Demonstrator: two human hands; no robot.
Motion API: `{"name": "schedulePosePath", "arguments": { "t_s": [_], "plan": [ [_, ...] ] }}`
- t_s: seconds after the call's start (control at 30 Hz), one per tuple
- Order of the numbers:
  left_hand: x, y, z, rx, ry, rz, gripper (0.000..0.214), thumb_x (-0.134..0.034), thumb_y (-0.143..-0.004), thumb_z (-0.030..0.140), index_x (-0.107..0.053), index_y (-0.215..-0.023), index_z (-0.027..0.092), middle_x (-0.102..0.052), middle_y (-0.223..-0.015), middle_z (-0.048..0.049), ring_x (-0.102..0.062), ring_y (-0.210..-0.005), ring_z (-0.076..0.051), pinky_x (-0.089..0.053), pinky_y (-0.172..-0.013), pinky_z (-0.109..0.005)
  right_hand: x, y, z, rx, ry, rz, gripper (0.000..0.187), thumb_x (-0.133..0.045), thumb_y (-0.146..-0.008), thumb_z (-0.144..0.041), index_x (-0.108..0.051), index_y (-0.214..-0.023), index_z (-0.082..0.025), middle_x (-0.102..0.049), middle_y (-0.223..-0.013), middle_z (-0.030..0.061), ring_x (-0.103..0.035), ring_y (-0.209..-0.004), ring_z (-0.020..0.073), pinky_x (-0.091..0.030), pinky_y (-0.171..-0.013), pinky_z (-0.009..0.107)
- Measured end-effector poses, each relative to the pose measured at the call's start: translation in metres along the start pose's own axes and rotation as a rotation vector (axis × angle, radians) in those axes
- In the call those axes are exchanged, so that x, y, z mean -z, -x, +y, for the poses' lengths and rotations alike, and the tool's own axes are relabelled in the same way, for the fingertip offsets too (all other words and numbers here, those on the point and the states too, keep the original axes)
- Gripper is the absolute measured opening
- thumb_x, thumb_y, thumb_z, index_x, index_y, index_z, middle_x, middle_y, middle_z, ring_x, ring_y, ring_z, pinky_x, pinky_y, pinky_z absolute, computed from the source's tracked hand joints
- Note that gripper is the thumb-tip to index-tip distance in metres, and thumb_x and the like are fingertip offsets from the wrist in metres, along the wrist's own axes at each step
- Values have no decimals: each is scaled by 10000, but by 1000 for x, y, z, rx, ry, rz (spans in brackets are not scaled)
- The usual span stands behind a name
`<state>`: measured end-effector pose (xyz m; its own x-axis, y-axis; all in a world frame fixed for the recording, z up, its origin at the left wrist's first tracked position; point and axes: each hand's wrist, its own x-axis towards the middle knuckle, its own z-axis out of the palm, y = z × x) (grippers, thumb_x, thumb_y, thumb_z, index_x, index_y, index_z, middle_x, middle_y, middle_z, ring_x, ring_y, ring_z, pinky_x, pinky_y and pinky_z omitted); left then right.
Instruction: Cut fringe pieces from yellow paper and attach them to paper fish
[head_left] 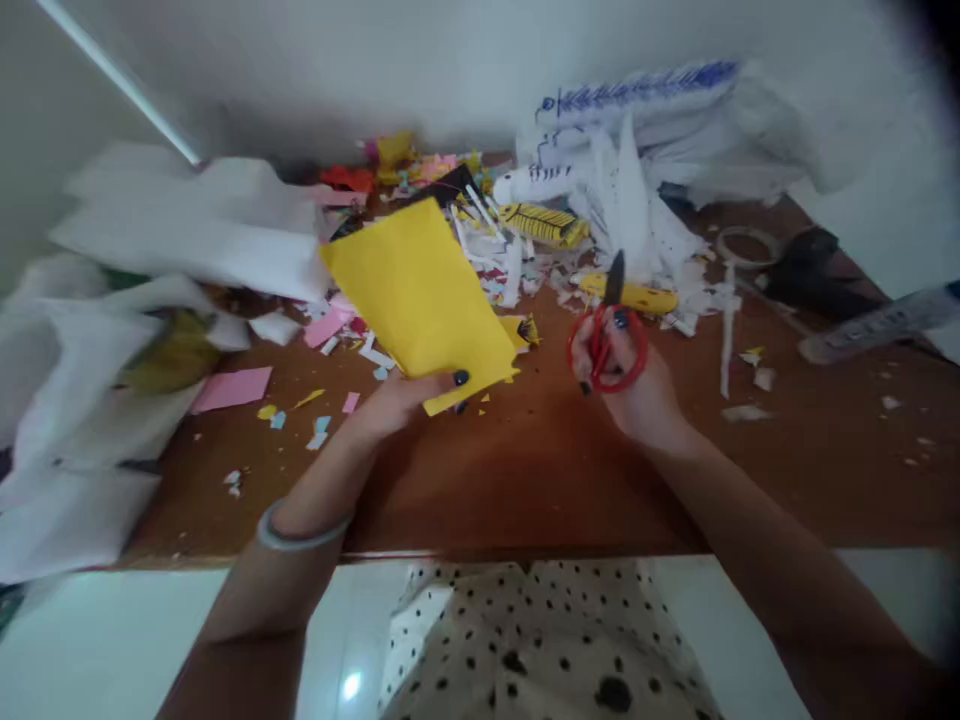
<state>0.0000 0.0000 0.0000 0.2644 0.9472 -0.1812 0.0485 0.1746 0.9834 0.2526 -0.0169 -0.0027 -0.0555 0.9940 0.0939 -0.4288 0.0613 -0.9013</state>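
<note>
Dotted clothing (525, 645) is seen before the surface (525, 490), above which yellow paper (420, 300) is pinched in the grip of the left hand (394, 400); cutting is judged partly done from its apparently nicked lower-right corner, with most left whole. Red-handled scissors (614, 285) are held in the curled grip of the right hand (649, 395), apart from the paper, and paper scraps (514, 270) are strewn beyond.

I have yellow paper (424, 302) on my feed, flat and roughly rectangular, raised at a slant; well apart to its right, red-handled scissors (599, 342) point their dark blades away.
</note>
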Motion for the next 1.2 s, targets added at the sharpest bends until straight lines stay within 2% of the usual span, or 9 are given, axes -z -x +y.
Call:
{"name": "schedulePosePath", "arguments": {
  "t_s": [0.17,0.27,0.37,0.53,0.7,0.8,0.93,1.03,1.2],
  "plan": [
    [3,-4,3,11,-110,-343,439,-797,-665,345,-722,-1048,144,-751,-1079,-99,-696,-1014,-277,-575,-894,-354,-14,12,12,-171,196,-89,373,-787,-726,-489,-556,-832,-215,-614,-828,-23,-521,-596,78,-475,-542,231],
    [1,-6,3,-6,-188,-523,328,-751,-711,288,-711,-1007,152,-755,-1005,-90,-701,-911,-224,-579,-775,-293,-18,14,12,-197,283,-57,429,-872,-613,-422,-544,-796,-214,-594,-788,-32,-532,-624,87,-495,-571,242],
    [-1,-7,6,-50,-219,-606,244,-708,-764,290,-692,-967,155,-741,-920,-76,-677,-801,-178,-551,-678,-248,-15,13,14,-196,314,-5,429,-879,-595,-402,-545,-788,-214,-591,-741,-34,-543,-623,100,-492,-564,251],
    [-10,-6,15,-188,-209,-537,271,-596,-888,418,-635,-840,154,-680,-774,-41,-549,-579,-94,-457,-537,-202,-8,6,20,-105,298,168,356,-816,-674,-412,-553,-826,-226,-598,-770,-16,-550,-659,124,-480,-577,272],
    [-34,-1,6,-217,-272,-413,286,-588,-893,427,-632,-861,146,-650,-719,-16,-565,-611,-96,-434,-534,-184,-15,7,23,-91,173,237,377,-812,-673,-423,-580,-908,-241,-651,-913,33,-610,-787,175,-493,-620,303],
    [-43,0,-4,-253,-292,-349,349,-540,-919,432,-603,-727,148,-606,-630,3,-529,-571,-87,-429,-547,-189,-22,13,27,-87,144,257,378,-811,-673,-431,-571,-891,-236,-643,-882,24,-599,-759,161,-505,-630,299],
    [-43,1,-9,-268,-307,-253,360,-557,-910,440,-575,-690,157,-578,-586,8,-520,-555,-96,-438,-548,-202,-25,17,30,-104,157,212,358,-812,-686,-414,-546,-844,-233,-599,-801,-4,-548,-684,133,-488,-610,283],
    [-40,0,-7,-298,-270,-181,346,-579,-898,451,-586,-711,160,-589,-606,7,-538,-565,-103,-448,-546,-205,-21,16,29,-66,189,178,288,-724,-793,-449,-534,-845,-238,-559,-774,-13,-499,-636,118,-461,-589,274],
    [-30,-4,2,-468,-155,42,353,-622,-864,512,-659,-777,172,-692,-757,-25,-648,-764,-160,-530,-726,-261,-11,18,16,13,322,-80,277,-526,-925,-535,-503,-894,-260,-507,-800,-5,-477,-659,142,-424,-609,294]
  ]
}}
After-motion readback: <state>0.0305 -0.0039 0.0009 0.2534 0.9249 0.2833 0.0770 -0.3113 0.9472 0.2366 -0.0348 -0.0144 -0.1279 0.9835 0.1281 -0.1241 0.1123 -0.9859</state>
